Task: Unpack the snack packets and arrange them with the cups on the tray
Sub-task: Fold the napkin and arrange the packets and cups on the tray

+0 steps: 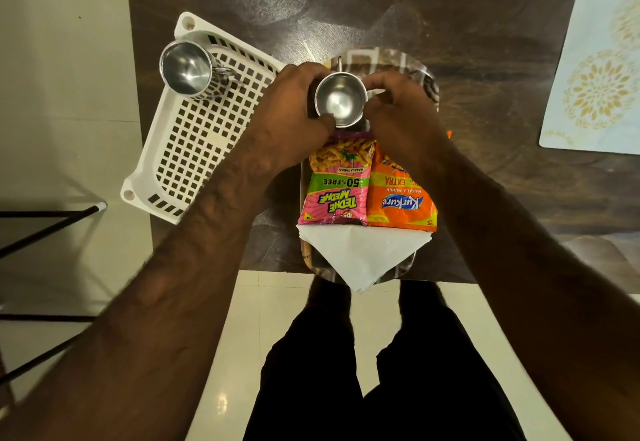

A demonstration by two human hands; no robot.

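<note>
The tray (391, 60) lies lengthwise, running away from the person, at the desk's (485, 8) near edge. The tip of the folded white napkin (363, 253) on its near end pokes past that edge over the floor. Left of it, touching or nearly so, a white perforated basket (194, 150) sits askew with its near left corner overhanging the desk's side edge. Bare desk stretches beyond the tray and to its right, as far as a patterned placemat (595, 77). Both hands meet over the tray's far half. The left hand (291, 111) and right hand (398, 111) each curl round a steel cup (341, 99), which is upright with its mouth up. A second steel cup (187, 68) stands in the basket's far corner, handle to the right. The pink packet (334, 181) and orange packet (401, 195) lie flat side by side on the tray. Their long axes run near to far, and their print reads upside down from here.
</note>
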